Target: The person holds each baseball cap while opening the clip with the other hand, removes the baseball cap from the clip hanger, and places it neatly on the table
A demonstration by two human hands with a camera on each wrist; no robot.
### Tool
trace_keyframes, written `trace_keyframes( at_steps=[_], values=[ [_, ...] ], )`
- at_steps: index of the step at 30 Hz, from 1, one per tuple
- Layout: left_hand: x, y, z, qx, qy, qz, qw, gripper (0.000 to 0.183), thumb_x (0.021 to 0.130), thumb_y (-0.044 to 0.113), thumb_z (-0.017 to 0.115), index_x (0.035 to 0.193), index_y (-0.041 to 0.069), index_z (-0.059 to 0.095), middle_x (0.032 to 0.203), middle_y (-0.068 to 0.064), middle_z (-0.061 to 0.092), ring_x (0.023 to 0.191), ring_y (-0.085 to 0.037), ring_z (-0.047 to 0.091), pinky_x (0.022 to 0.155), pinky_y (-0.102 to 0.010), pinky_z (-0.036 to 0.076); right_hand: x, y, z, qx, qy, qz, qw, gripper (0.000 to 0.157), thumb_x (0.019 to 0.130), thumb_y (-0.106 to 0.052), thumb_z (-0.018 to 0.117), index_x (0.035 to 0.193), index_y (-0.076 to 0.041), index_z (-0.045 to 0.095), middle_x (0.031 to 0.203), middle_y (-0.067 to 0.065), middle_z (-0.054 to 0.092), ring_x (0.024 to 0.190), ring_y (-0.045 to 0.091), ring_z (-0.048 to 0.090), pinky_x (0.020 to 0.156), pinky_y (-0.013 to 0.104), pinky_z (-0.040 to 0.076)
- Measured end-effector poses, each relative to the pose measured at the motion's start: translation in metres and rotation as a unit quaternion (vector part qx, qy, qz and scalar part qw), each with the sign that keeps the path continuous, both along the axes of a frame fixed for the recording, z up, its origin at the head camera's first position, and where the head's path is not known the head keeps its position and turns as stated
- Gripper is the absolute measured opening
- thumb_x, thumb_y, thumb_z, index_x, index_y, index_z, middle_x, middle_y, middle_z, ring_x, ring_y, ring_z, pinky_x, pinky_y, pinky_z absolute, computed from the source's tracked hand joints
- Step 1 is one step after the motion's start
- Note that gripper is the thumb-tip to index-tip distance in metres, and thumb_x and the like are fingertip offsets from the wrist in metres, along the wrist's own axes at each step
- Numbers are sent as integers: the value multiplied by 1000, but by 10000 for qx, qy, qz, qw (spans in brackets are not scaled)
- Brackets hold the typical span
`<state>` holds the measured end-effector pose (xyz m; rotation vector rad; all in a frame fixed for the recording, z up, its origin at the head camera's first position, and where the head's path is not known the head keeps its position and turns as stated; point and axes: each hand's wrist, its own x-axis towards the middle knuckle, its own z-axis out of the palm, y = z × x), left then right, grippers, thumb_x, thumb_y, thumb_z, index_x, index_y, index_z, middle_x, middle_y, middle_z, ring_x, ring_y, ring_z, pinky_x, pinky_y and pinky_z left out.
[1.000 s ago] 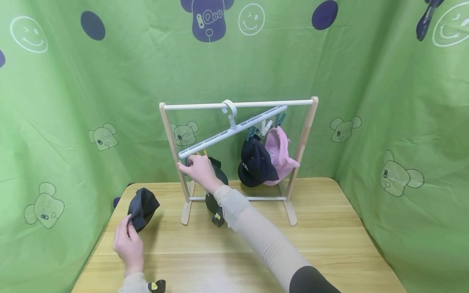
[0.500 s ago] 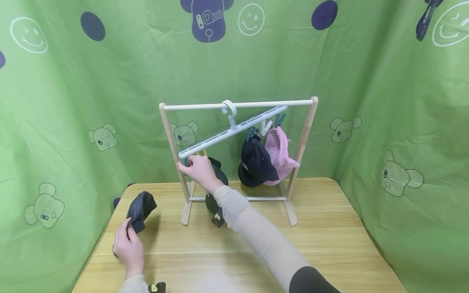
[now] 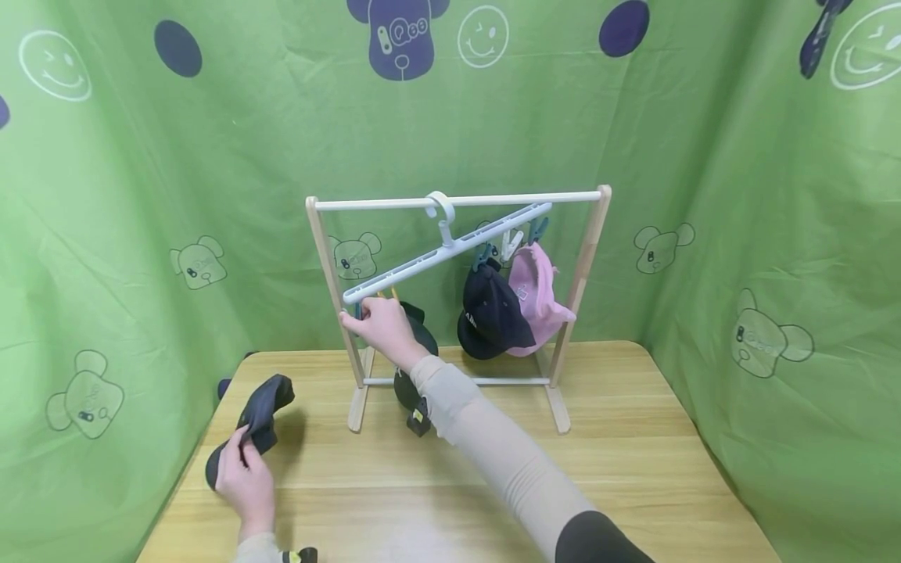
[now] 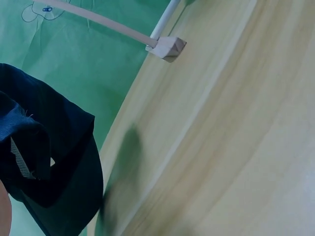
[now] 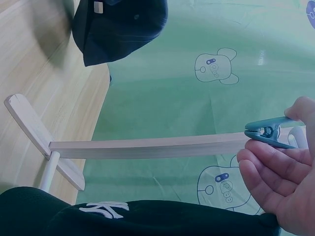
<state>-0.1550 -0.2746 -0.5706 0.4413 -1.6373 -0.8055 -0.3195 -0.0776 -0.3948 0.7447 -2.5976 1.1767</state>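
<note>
A dark baseball cap (image 3: 263,407) hangs from my left hand (image 3: 248,489), which pinches its edge over the table's left side. In the left wrist view the cap's underside (image 4: 64,162) and a strap show, but little of the hand. My right hand (image 3: 383,328) pinches a teal clothes peg (image 5: 268,130) at the low left end of a pale blue hanger (image 3: 422,264). The peg's tips look close together, with nothing between them. Just right of that hand hangs a dark green cap (image 5: 152,216) with white lettering, partly hidden by my wrist.
The tilted hanger hooks over the white bar (image 3: 521,199) of a wooden rack (image 3: 591,242). On its raised right side, pegs hold a navy cap (image 3: 493,313) and a pink cap (image 3: 538,293). The wooden table (image 3: 619,469) is bordered by a green printed curtain (image 3: 211,156).
My left hand has turned the cap, so its crown swings down and left and its rounded brim shows left of the hand. The right hand stays at the peg.
</note>
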Motion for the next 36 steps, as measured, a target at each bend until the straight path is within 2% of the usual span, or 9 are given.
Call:
trace_keyframes(
  at_steps=[8,14,16,21,23,25,31,33,36],
  values=[
    [9,-4,-8,256,-406,-43,9988,22,88,-9,56,104,-4,70,101,-27,69,100,-28,63,91,0,35,1,0,2,22,20,13,10000,40,89,-40,66,63,-16,48,52,-8,42,46,5,37,44,16,29],
    [14,-7,-13,313,-326,-45,9990,23,84,-12,55,101,-6,70,100,-28,69,102,14,54,91,0,35,1,0,1,30,37,7,10000,40,89,-40,66,63,-16,47,52,-8,42,46,5,37,44,16,29],
    [15,-7,-15,323,-360,-26,9988,23,84,-11,55,101,-6,70,100,-27,69,103,12,56,91,1,35,1,0,1,31,31,8,10000,40,89,-40,66,63,-16,47,52,-8,42,46,5,37,44,16,30],
    [15,-9,-21,381,-492,158,9979,24,83,-12,57,99,-3,72,101,-24,71,99,-35,66,91,2,34,1,0,0,16,-4,3,10000,40,89,-40,66,63,-16,48,52,-8,43,46,5,37,44,16,29],
    [15,-10,-23,391,-539,196,9976,25,83,-13,58,99,-2,73,102,-23,72,98,-40,65,91,3,33,0,1,0,34,-2,-10,10000,40,89,-40,66,63,-16,47,53,-8,42,47,5,37,44,16,29],
    [16,-10,-23,396,-587,202,9973,25,82,-12,58,99,0,73,103,-22,72,100,-33,67,90,3,33,0,1,0,53,1,-18,10000,40,89,-41,65,63,-16,47,53,-8,42,47,5,36,44,16,29],
    [20,-11,-26,433,-653,172,9968,25,82,-11,56,99,-2,72,105,-23,72,104,10,59,88,4,33,1,1,1,41,14,16,10000,40,89,-40,66,63,-16,47,52,-8,42,46,5,36,44,16,28],
    [20,-11,-28,457,-716,174,9962,25,82,-11,56,99,-2,72,105,-23,72,103,10,58,87,4,32,1,1,2,36,-4,20,10000,40,89,-39,66,63,-16,47,52,-8,43,46,5,36,44,16,29],
    [20,-12,-30,527,-880,203,9945,25,82,-10,55,99,-2,71,105,-23,71,103,-4,63,86,5,30,1,2,2,65,-30,18,10000,40,90,-40,65,64,-16,48,53,-8,43,47,5,37,44,16,29]
  ],
)
